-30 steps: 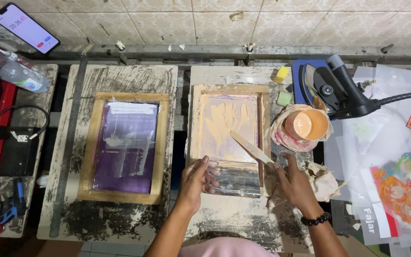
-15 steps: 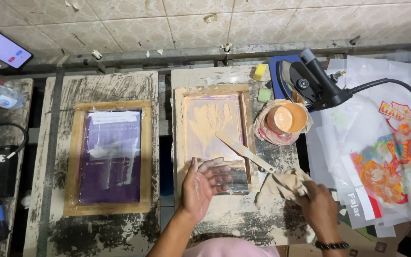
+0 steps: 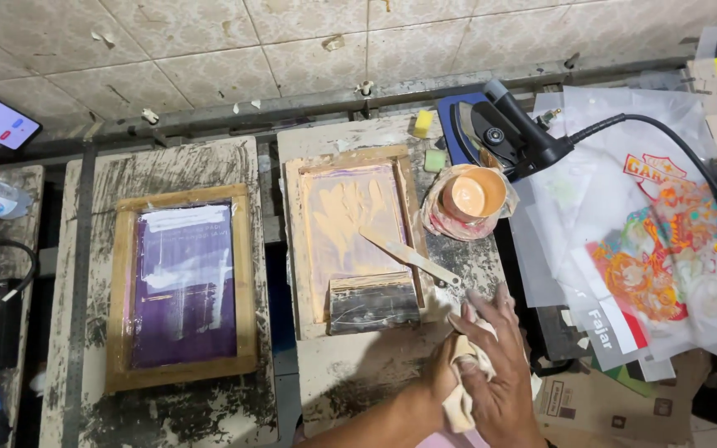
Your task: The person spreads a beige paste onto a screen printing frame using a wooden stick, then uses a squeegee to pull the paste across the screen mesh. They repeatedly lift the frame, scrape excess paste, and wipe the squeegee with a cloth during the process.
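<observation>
hands [image 3: 479,365] kneading crumpled cream rag [image 3: 464,377]

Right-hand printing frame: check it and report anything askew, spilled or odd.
On the right frame, a flat stick lies slanted, its end poking over the frame's edge. A squeegee rests at the near end. Peach ink is smeared on the mesh. Both hands rub a cloth nearby.

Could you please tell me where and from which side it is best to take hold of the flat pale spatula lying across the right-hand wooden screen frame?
Grip the flat pale spatula by its narrow handle end, which overhangs the right rail of the ink-smeared wooden screen frame. Come from the right, probably fingers pinching its flat faces; the broader blade lies on the peach ink.
</observation>
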